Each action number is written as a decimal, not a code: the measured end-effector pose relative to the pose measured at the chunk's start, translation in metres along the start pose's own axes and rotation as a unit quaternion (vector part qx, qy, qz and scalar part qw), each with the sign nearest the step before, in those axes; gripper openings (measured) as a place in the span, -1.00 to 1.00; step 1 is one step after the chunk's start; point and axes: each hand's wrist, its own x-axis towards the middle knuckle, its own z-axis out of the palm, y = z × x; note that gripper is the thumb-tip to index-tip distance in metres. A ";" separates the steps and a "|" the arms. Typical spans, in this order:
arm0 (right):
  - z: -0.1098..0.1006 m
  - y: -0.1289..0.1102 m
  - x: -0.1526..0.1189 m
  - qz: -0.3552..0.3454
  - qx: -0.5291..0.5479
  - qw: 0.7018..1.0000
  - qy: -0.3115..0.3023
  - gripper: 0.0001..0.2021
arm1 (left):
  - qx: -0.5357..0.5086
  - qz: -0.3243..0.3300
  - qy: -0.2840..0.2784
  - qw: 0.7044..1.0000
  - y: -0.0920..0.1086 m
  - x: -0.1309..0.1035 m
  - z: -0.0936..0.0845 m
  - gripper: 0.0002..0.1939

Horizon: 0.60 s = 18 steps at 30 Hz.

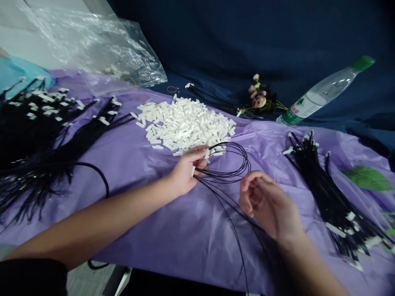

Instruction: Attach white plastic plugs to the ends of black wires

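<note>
My left hand is closed on a looped bundle of thin black wires. White connectors show on the bundle at its fingers and palm. Loose wire tails hang from it toward the front edge of the table. Just right of the loop is my right hand, its fingers curled in and slightly blurred. The wires run close by its fingertips, and whether anything lies inside the curl is hidden. Behind my left hand spreads a heap of small white plastic pieces.
Black wire bundles with white ends lie on the left and a similar bundle on the right of the purple cover. A clear plastic bag, artificial flowers and a tilted bottle are at the back.
</note>
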 end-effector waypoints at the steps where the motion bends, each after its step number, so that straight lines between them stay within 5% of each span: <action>1: -0.003 -0.003 0.001 -0.013 0.015 1.000 0.010 -0.84 | 0.000 -0.001 0.000 1.000 0.000 0.000 0.000 -0.86; 11: -0.024 -0.015 0.011 -0.169 0.027 0.966 0.196 -0.73 | 0.057 0.021 -0.009 0.998 -0.002 -0.002 0.001 -0.88; 15: -0.020 -0.013 0.006 -0.196 0.007 0.970 0.145 -0.78 | 0.081 0.043 -0.033 0.995 -0.006 -0.002 -0.001 -0.83; 18: -0.012 -0.006 0.000 -0.214 -0.111 0.967 0.087 -0.94 | 0.095 0.058 -0.055 0.992 -0.008 -0.002 -0.002 -0.82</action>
